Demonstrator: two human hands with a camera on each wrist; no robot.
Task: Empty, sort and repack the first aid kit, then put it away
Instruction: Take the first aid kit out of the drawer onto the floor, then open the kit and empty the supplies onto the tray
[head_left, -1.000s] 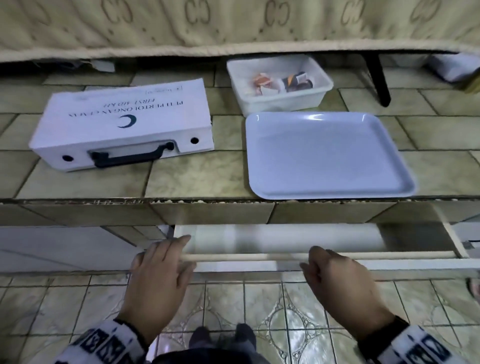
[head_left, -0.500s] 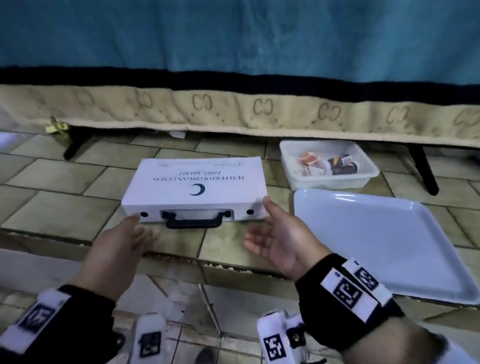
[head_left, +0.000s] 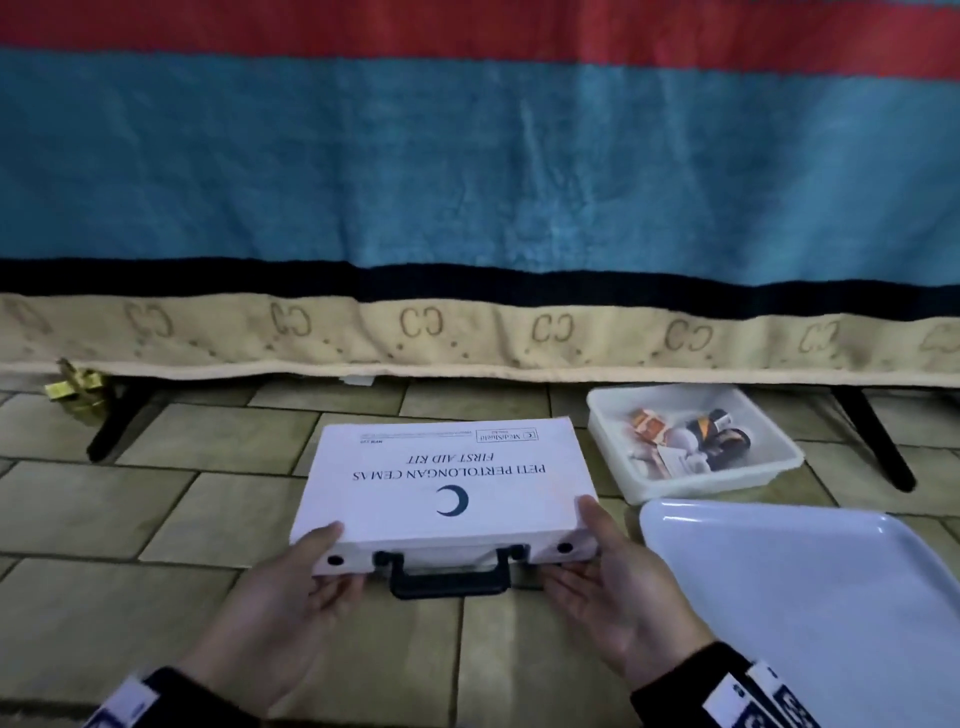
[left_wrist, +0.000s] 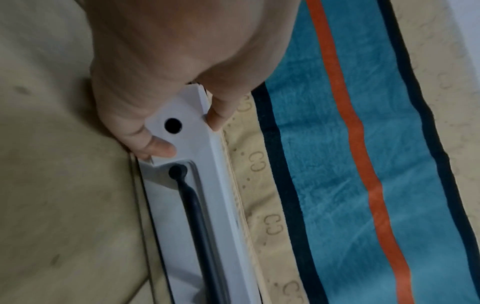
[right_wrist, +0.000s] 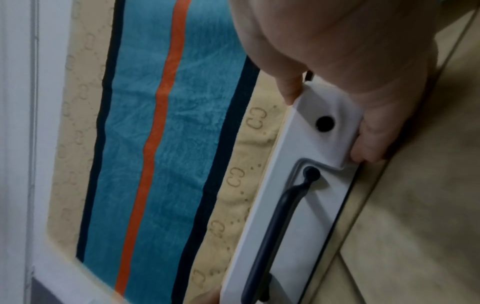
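Note:
The white first aid kit lies flat and closed on the tiled ledge, its black handle facing me. My left hand grips its near left corner, thumb on the lid and fingers underneath. My right hand grips the near right corner the same way. In the left wrist view the kit sits between thumb and fingers. The right wrist view shows the kit pinched at its corner by the fingers.
A white tub holding several small supplies stands behind and right of the kit. A pale blue tray lies to the right. A bed with a striped blanket overhangs the back, on black legs.
My hands left the drawer front below the ledge, reached up open toward the kit, and now grip its two near corners. The head view has risen.

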